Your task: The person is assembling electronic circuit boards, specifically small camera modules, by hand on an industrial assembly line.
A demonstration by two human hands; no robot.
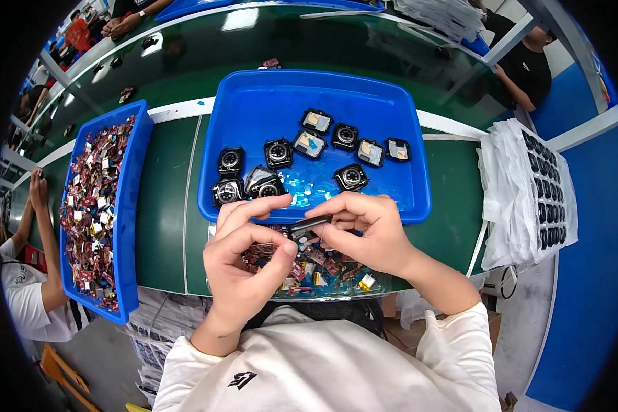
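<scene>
Between the thumb and fingers of my right hand (367, 230) is a small black watch case (310, 224), tilted edge-on. My left hand (244, 257) is close beside it, thumb and index fingertip together and the other fingers raised. Whether a small part is pinched in that left grip is too small to tell. Below both hands, a pile of red circuit boards and small silver battery cells (316, 264) lies at the table's near edge. Just beyond my hands stands a blue tray (316, 82) with several black watch cases (278, 152) and scattered blue film pieces (302, 189).
A long blue bin (132, 206) full of circuit boards and cells stands at the left. Stacked white trays (522, 192) with black parts rise at the right. Beyond a white rail runs a green conveyor (364, 44). Other people work at the left and far side.
</scene>
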